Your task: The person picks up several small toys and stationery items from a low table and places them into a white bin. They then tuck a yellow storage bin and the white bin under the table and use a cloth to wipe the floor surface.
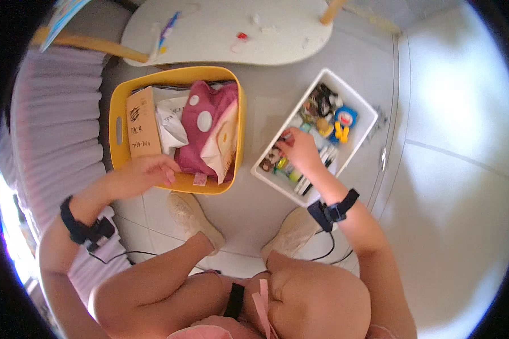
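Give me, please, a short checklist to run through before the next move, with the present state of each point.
1. Right hand inside the white bin: ok, fingers down among the small items.
2. Firm grip by the right hand: cannot tell, its own fingers hide the fingertips.
3. Left hand free: ok, nothing visible in it, at the near-left corner of the yellow basket.
4. Ample room in the yellow basket: not ok, the brown box and purple spotted cushion take up most of it.
5. Blue toy figure clear of the right hand: ok, they are apart.
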`<action>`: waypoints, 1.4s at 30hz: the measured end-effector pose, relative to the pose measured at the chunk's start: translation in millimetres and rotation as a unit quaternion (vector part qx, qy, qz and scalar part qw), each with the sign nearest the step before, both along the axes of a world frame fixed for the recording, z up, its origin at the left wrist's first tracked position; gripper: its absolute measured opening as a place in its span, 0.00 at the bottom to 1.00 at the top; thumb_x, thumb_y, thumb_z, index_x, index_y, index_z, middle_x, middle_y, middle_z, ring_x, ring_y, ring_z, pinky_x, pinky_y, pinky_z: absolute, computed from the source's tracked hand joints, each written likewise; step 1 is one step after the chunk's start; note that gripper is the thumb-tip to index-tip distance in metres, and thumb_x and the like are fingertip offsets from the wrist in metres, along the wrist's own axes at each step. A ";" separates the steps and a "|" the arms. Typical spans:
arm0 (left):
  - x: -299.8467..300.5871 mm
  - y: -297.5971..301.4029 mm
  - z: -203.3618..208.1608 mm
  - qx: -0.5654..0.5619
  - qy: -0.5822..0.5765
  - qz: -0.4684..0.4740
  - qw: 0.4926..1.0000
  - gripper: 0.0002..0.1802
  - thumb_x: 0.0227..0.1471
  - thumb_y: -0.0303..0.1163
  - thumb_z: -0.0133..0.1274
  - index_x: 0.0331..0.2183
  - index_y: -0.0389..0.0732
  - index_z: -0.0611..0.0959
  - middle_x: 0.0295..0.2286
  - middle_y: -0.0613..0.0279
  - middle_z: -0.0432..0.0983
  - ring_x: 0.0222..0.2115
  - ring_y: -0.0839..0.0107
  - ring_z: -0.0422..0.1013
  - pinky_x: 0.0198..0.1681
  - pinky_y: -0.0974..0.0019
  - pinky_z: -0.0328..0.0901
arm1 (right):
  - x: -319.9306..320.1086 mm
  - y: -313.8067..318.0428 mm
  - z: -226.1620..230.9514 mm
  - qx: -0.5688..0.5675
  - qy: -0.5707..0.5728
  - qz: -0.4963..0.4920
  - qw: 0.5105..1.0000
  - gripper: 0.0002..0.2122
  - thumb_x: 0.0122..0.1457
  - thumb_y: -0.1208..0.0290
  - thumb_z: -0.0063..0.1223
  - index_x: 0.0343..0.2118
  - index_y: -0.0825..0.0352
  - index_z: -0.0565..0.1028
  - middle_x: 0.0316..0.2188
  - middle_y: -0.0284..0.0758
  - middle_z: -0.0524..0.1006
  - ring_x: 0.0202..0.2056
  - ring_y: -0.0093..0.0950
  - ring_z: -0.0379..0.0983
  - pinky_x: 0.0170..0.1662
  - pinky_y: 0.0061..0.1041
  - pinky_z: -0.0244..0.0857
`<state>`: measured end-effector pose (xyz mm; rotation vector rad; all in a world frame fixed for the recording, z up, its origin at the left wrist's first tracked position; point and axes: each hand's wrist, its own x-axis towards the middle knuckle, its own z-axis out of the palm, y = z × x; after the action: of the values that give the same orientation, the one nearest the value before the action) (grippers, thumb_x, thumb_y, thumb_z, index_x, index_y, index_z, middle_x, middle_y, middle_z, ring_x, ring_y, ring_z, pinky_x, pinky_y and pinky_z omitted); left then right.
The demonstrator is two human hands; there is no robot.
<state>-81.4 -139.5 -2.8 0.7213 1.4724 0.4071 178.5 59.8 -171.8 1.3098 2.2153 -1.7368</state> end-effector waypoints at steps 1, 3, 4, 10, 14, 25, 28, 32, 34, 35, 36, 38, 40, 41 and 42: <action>-7.8 1.3 -1.0 -0.019 0.037 -0.019 0.999 0.11 0.54 0.30 0.43 0.39 0.36 0.72 0.29 0.65 0.70 0.32 0.77 0.66 0.38 0.74 0.62 | 0.6 1.5 4.3 0.019 -0.001 0.033 0.999 0.11 0.48 0.72 0.54 0.33 0.72 0.71 0.22 0.46 0.75 0.25 0.39 0.73 0.29 0.30 0.66; -24.1 2.4 1.2 0.029 0.037 0.016 0.999 0.10 0.53 0.28 0.42 0.37 0.36 0.73 0.29 0.66 0.70 0.32 0.78 0.66 0.39 0.74 0.62 | 4.6 8.0 16.2 0.044 -0.011 0.054 0.998 0.12 0.49 0.73 0.53 0.35 0.72 0.71 0.21 0.46 0.75 0.24 0.38 0.73 0.29 0.30 0.66; -32.7 4.8 1.6 0.060 0.047 0.020 0.997 0.08 0.52 0.27 0.42 0.35 0.36 0.73 0.28 0.66 0.70 0.32 0.78 0.66 0.39 0.75 0.62 | 9.2 11.9 23.0 0.033 0.004 0.048 0.998 0.11 0.48 0.73 0.52 0.34 0.72 0.71 0.21 0.45 0.75 0.24 0.38 0.73 0.29 0.30 0.66; -96.5 50.8 -16.2 0.214 0.198 0.142 0.946 0.09 0.53 0.30 0.43 0.33 0.36 0.74 0.27 0.69 0.70 0.30 0.81 0.65 0.35 0.76 0.61 | 23.0 42.0 76.5 0.147 0.019 0.099 0.984 0.09 0.47 0.75 0.52 0.32 0.71 0.72 0.22 0.43 0.75 0.24 0.35 0.74 0.28 0.27 0.66; -132.6 99.9 -58.1 0.322 0.271 0.181 0.889 0.09 0.50 0.30 0.45 0.32 0.34 0.74 0.27 0.62 0.73 0.29 0.74 0.68 0.32 0.70 0.63 | 11.1 57.0 108.0 0.149 0.011 0.138 0.979 0.08 0.47 0.79 0.50 0.32 0.71 0.72 0.24 0.42 0.75 0.25 0.32 0.74 0.30 0.26 0.67; -174.1 153.8 -117.3 0.048 0.688 0.059 0.722 0.17 0.44 0.33 0.48 0.35 0.30 0.74 0.32 0.41 0.73 0.33 0.49 0.71 0.40 0.58 0.66 | 2.6 48.0 117.7 0.154 -0.019 0.216 0.964 0.06 0.50 0.74 0.49 0.31 0.67 0.72 0.27 0.39 0.75 0.27 0.34 0.73 0.30 0.27 0.67; -180.2 155.9 -119.8 0.070 0.635 0.071 0.766 0.17 0.41 0.33 0.50 0.33 0.29 0.76 0.29 0.39 0.72 0.33 0.48 0.70 0.38 0.55 0.65 | 11.6 49.6 114.2 0.152 -0.045 0.227 0.961 0.06 0.50 0.72 0.49 0.31 0.67 0.73 0.28 0.39 0.75 0.28 0.34 0.73 0.30 0.28 0.66; -188.3 158.9 -104.1 0.058 0.621 0.024 0.781 0.17 0.40 0.34 0.51 0.31 0.29 0.76 0.28 0.41 0.73 0.32 0.49 0.70 0.36 0.54 0.65 | 17.0 60.0 121.6 0.226 -0.028 0.262 0.938 0.06 0.50 0.72 0.49 0.31 0.67 0.73 0.27 0.39 0.75 0.28 0.36 0.72 0.30 0.30 0.66; -184.2 157.4 -89.1 0.080 0.623 0.046 0.777 0.17 0.40 0.35 0.53 0.29 0.30 0.76 0.26 0.43 0.73 0.30 0.51 0.71 0.34 0.57 0.66 | 16.5 70.0 132.9 0.240 -0.045 0.275 0.930 0.07 0.50 0.72 0.49 0.31 0.67 0.72 0.27 0.39 0.74 0.27 0.36 0.72 0.30 0.29 0.66; -179.2 154.4 -78.9 0.077 0.631 0.046 0.770 0.17 0.40 0.35 0.53 0.29 0.30 0.76 0.26 0.43 0.73 0.30 0.51 0.71 0.34 0.57 0.66 | 14.3 73.8 138.9 0.253 -0.062 0.280 0.924 0.07 0.50 0.73 0.49 0.32 0.67 0.72 0.27 0.39 0.74 0.26 0.35 0.72 0.30 0.28 0.66; -170.6 148.2 -67.6 0.151 0.582 0.065 0.797 0.18 0.40 0.37 0.54 0.30 0.31 0.75 0.25 0.46 0.73 0.28 0.55 0.72 0.32 0.61 0.67 | 11.2 76.5 144.9 0.252 -0.053 0.281 0.924 0.07 0.50 0.73 0.49 0.32 0.67 0.72 0.27 0.39 0.74 0.26 0.35 0.72 0.30 0.28 0.66; -141.0 134.6 -45.7 0.253 0.436 0.109 0.857 0.17 0.41 0.37 0.54 0.30 0.32 0.74 0.22 0.53 0.74 0.25 0.64 0.72 0.28 0.66 0.67 | 3.1 78.4 156.5 0.161 -0.036 0.213 0.963 0.08 0.50 0.73 0.50 0.33 0.67 0.72 0.28 0.38 0.74 0.25 0.28 0.72 0.28 0.24 0.65; -84.1 122.4 -34.6 0.269 0.254 0.120 0.921 0.13 0.43 0.32 0.53 0.29 0.33 0.73 0.21 0.59 0.73 0.23 0.71 0.70 0.26 0.69 0.66 | -10.0 69.8 158.8 0.086 -0.001 0.166 0.982 0.10 0.53 0.72 0.51 0.37 0.67 0.71 0.28 0.34 0.75 0.26 0.20 0.71 0.28 0.18 0.63; -54.3 119.6 -29.0 0.287 0.154 0.098 0.941 0.11 0.44 0.31 0.52 0.29 0.32 0.73 0.21 0.61 0.73 0.23 0.74 0.70 0.25 0.70 0.65 | -17.1 62.4 156.9 -0.042 0.059 0.115 0.991 0.11 0.54 0.70 0.50 0.40 0.66 0.70 0.28 0.32 0.75 0.27 0.18 0.70 0.28 0.17 0.63; -28.1 117.0 -23.6 0.287 0.057 0.056 0.955 0.09 0.45 0.28 0.51 0.31 0.35 0.71 0.21 0.65 0.71 0.22 0.78 0.67 0.26 0.72 0.64 | -23.2 53.4 154.2 -0.176 0.117 0.060 0.976 0.13 0.55 0.68 0.49 0.42 0.66 0.70 0.28 0.31 0.75 0.28 0.17 0.70 0.28 0.15 0.62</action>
<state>-109.4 -22.6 -26.4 1.1368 1.5179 0.9154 155.2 113.2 -17.6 0.9183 1.9132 -2.2005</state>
